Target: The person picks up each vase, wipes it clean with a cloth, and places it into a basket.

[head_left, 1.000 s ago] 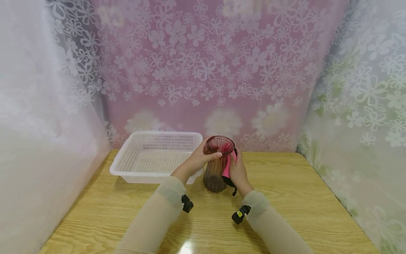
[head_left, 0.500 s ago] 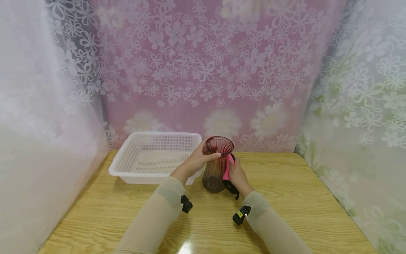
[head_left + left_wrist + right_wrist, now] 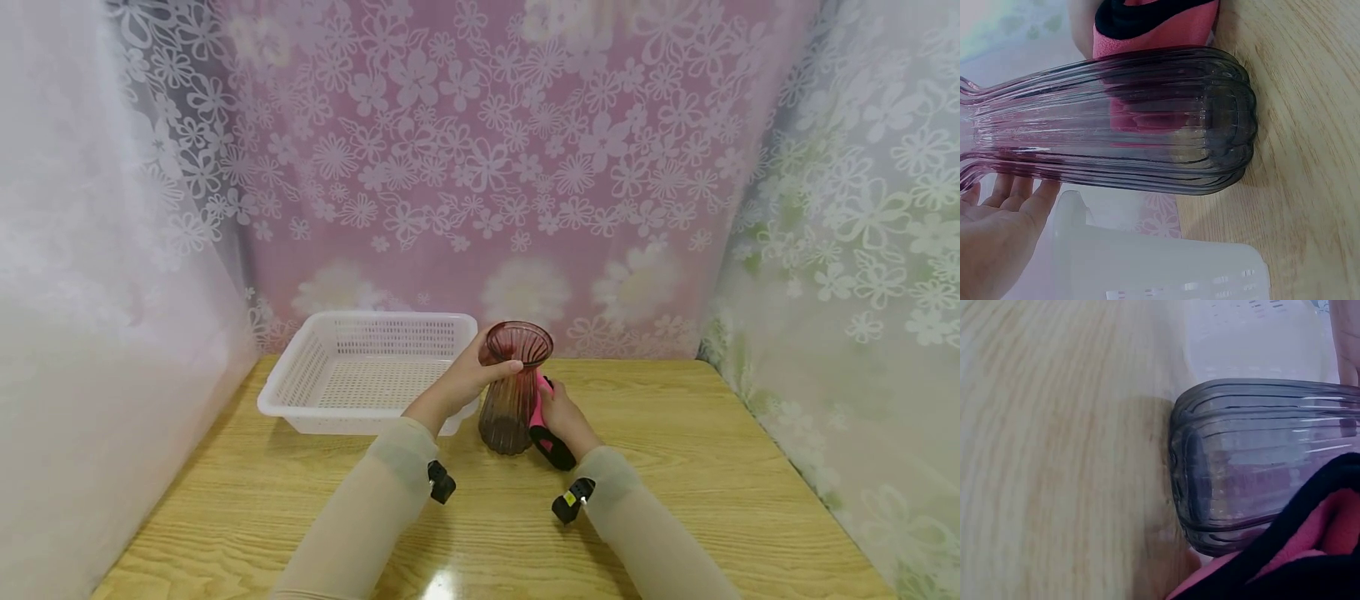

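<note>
A ribbed glass vase (image 3: 506, 421), reddish at the flared rim and smoky grey lower down, stands on the table. My left hand (image 3: 467, 377) grips its neck, thumb across the front; in the left wrist view the fingers (image 3: 1035, 203) lie along the glass. On the vase's right side, my right hand (image 3: 567, 417) holds a pink fleecy cloth with black edging (image 3: 553, 448) against the wall. Seen from the right wrist, the cloth (image 3: 1310, 534) is folded beside the vase's lower part (image 3: 1241, 469). The right fingertips are mostly hidden by the cloth.
Just left of the vase sits a white perforated plastic basket (image 3: 367, 423), its inside bare. Both rest on a wood-grain table (image 3: 675, 467). A pink floral curtain (image 3: 480, 167) hangs behind, with pale sheets at either side.
My right hand has slid down the vase's right side with the cloth, whose black-edged end now hangs lower and further right. The left hand and vase have stayed nearly still.
</note>
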### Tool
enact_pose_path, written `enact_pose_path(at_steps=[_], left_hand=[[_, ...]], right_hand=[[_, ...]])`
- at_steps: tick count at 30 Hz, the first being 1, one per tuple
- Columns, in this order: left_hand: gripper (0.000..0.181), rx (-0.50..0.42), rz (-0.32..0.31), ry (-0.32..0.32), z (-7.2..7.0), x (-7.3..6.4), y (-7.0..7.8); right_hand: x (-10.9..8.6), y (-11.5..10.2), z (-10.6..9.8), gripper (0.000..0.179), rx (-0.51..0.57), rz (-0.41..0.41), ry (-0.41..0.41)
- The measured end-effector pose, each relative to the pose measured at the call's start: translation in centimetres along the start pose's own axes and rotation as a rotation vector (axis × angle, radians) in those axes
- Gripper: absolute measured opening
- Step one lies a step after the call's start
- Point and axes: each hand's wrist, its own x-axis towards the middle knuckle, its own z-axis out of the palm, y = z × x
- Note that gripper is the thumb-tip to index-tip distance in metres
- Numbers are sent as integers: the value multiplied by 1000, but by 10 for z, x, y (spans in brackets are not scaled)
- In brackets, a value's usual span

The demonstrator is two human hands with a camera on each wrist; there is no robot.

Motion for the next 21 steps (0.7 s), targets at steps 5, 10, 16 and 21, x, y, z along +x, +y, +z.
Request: enact_pose_path(at_steps=[5, 10, 16, 21], left_hand=[[75, -4, 2, -5, 0, 0, 1], [74, -18, 10, -19, 1, 1, 2], [74, -17, 17, -13, 1, 1, 4], [76, -4, -10, 8, 1, 0, 2]], right_hand=[[2, 1, -3, 68, -25, 8, -30], [-3, 1, -9, 61, 37, 87, -19], [-5, 1, -22, 60, 113, 124, 0], [-9, -2, -34, 62, 107, 130, 2]])
